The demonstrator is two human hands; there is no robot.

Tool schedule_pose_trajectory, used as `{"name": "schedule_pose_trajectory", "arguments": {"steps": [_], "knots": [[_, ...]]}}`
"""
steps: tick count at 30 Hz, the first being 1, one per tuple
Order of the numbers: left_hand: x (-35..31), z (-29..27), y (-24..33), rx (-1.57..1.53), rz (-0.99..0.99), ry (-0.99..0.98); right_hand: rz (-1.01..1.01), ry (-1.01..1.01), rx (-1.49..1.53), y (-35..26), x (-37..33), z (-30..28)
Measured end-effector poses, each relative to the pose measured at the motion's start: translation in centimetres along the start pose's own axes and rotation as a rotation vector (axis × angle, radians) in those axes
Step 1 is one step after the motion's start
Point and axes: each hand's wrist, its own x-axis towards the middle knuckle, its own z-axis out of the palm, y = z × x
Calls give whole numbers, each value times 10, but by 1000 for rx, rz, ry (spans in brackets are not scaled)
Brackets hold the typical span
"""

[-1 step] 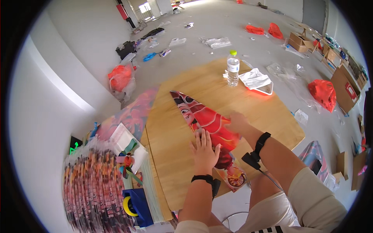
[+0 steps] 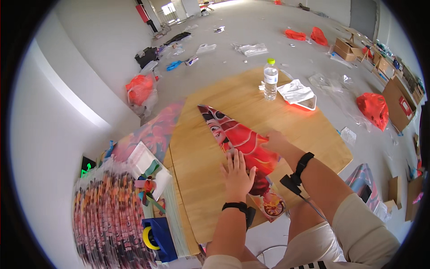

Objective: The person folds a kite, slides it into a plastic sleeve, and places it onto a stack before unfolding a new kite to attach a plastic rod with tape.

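Observation:
A folded, glossy printed sheet (image 2: 245, 136), red with cartoon figures, lies on the wooden table (image 2: 197, 188). It narrows to a point at its far left end, and its near end reaches the table's front edge. My left hand (image 2: 237, 177) rests flat on the sheet's left side, fingers stretched out and slightly spread. At the sheet's right edge is my right hand (image 2: 278, 144), back upward, touching or very close to it. Its fingers are indistinct, so whether they grip the edge cannot be told. Black straps circle both wrists.
A water bottle (image 2: 270, 80) and a tray with white tissue (image 2: 297, 92) stand at the table's far side. On the left are a thick stack of printed sheets in plastic (image 2: 109, 215) and a blue tape dispenser (image 2: 162, 237). Red bags (image 2: 372, 110) and cartons (image 2: 400, 101) lie beyond.
My right hand has shifted slightly and looks less blurred. The sheet's right edge shows more sharply beside it. My left hand stays in place on the sheet.

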Motion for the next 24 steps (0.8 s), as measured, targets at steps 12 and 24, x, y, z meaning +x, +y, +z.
{"name": "schedule_pose_trajectory", "arguments": {"steps": [12,24], "knots": [[0,4,-1,-24,-1,36,-123,147,127,-35,-30,-15],[-3,1,-4,-42,24,56,-447,-28,-288,-106,-43,19]]}}
